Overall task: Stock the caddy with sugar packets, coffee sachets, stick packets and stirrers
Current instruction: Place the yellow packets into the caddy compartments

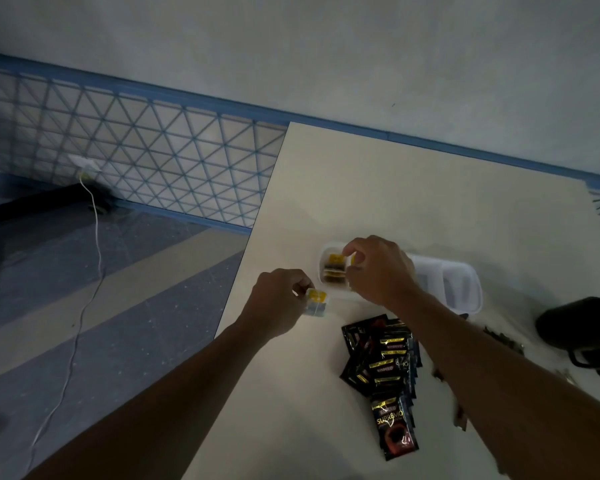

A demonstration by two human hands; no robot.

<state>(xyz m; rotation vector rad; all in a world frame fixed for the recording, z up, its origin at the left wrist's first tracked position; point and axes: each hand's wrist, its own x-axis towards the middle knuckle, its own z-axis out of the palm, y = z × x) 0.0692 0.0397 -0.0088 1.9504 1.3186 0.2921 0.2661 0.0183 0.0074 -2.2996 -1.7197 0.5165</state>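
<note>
A white plastic caddy with several compartments lies on the pale table. Its leftmost compartment holds yellow sugar packets. My right hand hovers over that compartment, fingers pinched on a yellow packet at the caddy's rim. My left hand is left of the caddy and grips a small stack of yellow and blue packets. A pile of black coffee sachets lies on the table in front of the caddy, between my forearms.
A black object sits at the table's right edge. Small dark items lie beside my right forearm. The table's left edge drops to a tiled floor with a white cable and a blue lattice wall.
</note>
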